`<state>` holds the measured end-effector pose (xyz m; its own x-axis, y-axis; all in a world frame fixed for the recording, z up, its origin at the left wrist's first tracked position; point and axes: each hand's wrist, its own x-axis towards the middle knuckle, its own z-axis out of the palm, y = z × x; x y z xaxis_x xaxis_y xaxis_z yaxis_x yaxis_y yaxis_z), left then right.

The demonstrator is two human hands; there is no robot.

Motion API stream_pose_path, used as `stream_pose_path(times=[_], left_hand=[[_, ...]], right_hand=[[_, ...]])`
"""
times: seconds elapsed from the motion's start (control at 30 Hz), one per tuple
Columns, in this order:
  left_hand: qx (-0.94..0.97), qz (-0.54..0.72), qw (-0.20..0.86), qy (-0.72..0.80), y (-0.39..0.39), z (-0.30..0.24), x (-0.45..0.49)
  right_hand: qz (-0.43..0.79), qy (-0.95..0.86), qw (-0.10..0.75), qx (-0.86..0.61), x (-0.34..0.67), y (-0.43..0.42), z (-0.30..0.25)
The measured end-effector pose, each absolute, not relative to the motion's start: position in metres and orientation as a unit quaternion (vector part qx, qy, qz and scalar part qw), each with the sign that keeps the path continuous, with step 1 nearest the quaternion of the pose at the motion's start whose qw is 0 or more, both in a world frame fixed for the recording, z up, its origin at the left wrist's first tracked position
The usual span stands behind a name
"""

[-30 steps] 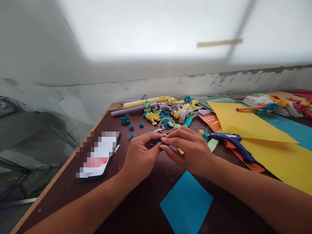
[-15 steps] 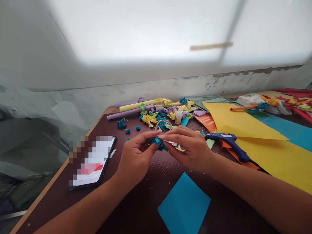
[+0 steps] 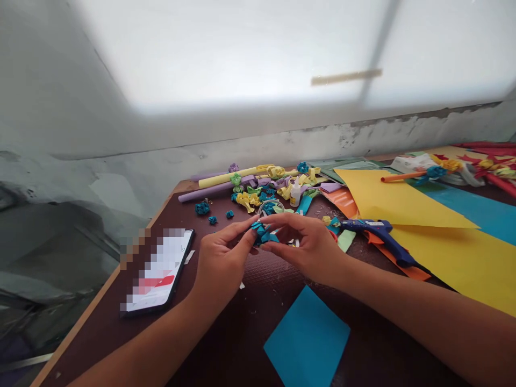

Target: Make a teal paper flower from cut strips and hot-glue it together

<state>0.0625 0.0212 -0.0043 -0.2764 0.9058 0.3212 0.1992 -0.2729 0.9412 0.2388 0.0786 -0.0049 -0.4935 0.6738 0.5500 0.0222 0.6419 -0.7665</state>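
Observation:
A crumpled teal paper flower (image 3: 264, 233) is held between my two hands above the brown table. My left hand (image 3: 226, 255) pinches its left side between thumb and fingers. At the flower's right side, the thumb and forefinger of my right hand (image 3: 308, 242) close on the petals, with a gap showing inside the curl of the hand. A flat blue square of paper (image 3: 307, 338) lies on the table in front of me. Behind the flower are a ring-shaped roll (image 3: 271, 206) and a small white glue bottle (image 3: 295, 192).
A phone (image 3: 159, 274) lies to the left near the wooden table edge (image 3: 108, 279). On the right are a blue glue gun (image 3: 382, 236) and yellow sheets (image 3: 403, 201). Rolled paper tubes (image 3: 217, 188), curled strips and small paper flowers (image 3: 202, 208) are heaped at the back.
My right fingers have shifted on the flower, and more of its teal petals now show. The white piece seen by my right fingers is no longer there. The view has tilted slightly.

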Motion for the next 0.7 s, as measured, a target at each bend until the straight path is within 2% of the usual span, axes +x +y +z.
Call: stream_pose_path(times=[0.17, 0.5, 0.7], left_hand=[[0.532, 0.612, 0.348, 0.471, 0.023, -0.005, 0.063], [0.589, 0.588, 0.248, 0.496, 0.015, 0.0, 0.062], [0.621, 0.584, 0.245, 0.461, 0.013, -0.001, 0.063]], right_hand=[[0.408, -0.748, 0.489, -0.186, 0.238, 0.08, -0.002], [0.322, -0.788, 0.492, -0.183, 0.246, 0.077, 0.006], [0.303, -0.794, 0.498, -0.172, 0.245, 0.078, 0.003]])
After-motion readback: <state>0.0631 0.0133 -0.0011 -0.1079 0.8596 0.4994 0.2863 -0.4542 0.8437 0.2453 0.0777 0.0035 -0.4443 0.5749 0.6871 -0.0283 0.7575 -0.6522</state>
